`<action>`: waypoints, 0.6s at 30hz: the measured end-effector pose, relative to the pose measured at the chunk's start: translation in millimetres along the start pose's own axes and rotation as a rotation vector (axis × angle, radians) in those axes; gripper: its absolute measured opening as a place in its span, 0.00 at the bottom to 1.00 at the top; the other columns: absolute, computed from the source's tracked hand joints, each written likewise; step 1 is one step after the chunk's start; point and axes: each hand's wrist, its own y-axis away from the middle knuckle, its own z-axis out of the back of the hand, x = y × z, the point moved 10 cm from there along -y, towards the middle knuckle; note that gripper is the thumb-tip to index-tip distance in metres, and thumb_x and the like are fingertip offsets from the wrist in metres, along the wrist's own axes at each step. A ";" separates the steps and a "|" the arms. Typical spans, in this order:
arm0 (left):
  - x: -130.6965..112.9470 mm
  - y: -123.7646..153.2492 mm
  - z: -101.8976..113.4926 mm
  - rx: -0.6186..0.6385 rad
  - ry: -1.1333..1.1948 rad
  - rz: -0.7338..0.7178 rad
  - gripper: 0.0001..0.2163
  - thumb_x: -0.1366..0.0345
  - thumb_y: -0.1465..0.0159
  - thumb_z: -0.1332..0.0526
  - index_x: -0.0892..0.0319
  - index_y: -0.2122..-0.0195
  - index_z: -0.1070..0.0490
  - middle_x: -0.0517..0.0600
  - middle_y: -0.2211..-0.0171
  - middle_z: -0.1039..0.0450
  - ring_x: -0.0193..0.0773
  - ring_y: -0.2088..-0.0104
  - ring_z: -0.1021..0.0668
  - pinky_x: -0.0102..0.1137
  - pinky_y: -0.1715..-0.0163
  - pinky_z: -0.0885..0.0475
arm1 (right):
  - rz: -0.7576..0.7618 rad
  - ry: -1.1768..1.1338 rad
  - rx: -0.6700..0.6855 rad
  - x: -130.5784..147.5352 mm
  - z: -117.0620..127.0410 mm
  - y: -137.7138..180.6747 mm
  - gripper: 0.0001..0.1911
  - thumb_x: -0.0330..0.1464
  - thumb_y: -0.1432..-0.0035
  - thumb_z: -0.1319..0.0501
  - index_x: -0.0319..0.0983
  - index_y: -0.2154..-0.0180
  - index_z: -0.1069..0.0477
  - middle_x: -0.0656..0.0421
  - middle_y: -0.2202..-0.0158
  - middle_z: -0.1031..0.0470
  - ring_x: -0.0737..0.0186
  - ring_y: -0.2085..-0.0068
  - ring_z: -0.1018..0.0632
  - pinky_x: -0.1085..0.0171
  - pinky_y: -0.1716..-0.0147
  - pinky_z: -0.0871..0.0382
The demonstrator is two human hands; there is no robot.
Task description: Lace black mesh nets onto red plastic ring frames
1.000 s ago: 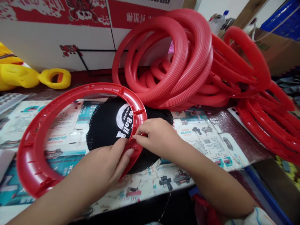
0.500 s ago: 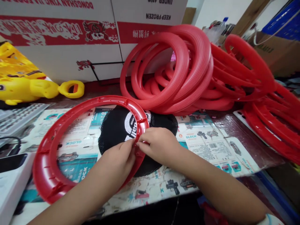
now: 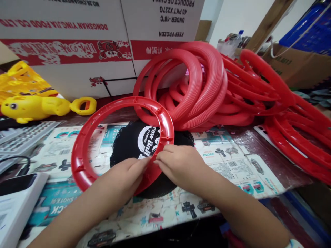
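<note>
A red plastic ring (image 3: 85,134) with small pegs on its inner face is tilted up off the table, its far edge raised. My left hand (image 3: 129,174) and my right hand (image 3: 176,165) meet at its near right rim, fingers closed on the rim and on the edge of a black mesh disc (image 3: 126,144) with white lettering. The mesh lies under and behind the ring on the printed paper sheets.
A big heap of red rings (image 3: 207,86) leans against white and red cartons (image 3: 77,41) at the back and spreads to the right. Yellow toys (image 3: 33,105) lie at the back left. A keyboard (image 3: 18,136) and a white box (image 3: 15,206) sit at the left edge.
The ring has been tipped up from lying nearly flat, its far and left side lifting. Both hands stayed pinched together at its near right rim. The camera view tilted upward.
</note>
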 end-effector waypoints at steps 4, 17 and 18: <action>11.9 -2.4 -2.5 -0.015 0.145 0.138 0.18 0.71 0.34 0.57 0.62 0.49 0.32 0.56 0.56 0.23 0.42 0.58 0.21 0.33 0.60 0.25 | 0.014 0.007 -0.005 -1.8 -0.1 -1.2 0.10 0.30 0.36 0.46 0.36 0.69 0.29 0.58 0.68 0.25 0.64 0.68 0.27 0.65 0.71 0.41; -6.2 -5.7 9.2 -0.214 0.141 -0.009 0.14 0.74 0.36 0.54 0.66 0.55 0.32 0.57 0.64 0.22 0.40 0.64 0.20 0.32 0.64 0.24 | 0.003 -0.137 -0.163 -14.1 14.7 -7.6 0.12 0.28 0.38 0.45 0.34 0.69 0.24 0.56 0.70 0.25 0.66 0.68 0.25 0.68 0.68 0.35; -6.1 -5.4 9.8 -0.223 0.135 -0.010 0.13 0.73 0.36 0.53 0.67 0.55 0.32 0.57 0.64 0.22 0.40 0.64 0.20 0.32 0.64 0.23 | -0.004 -0.137 -0.162 -14.8 15.1 -7.3 0.12 0.28 0.38 0.45 0.34 0.70 0.24 0.56 0.70 0.24 0.66 0.68 0.25 0.68 0.68 0.36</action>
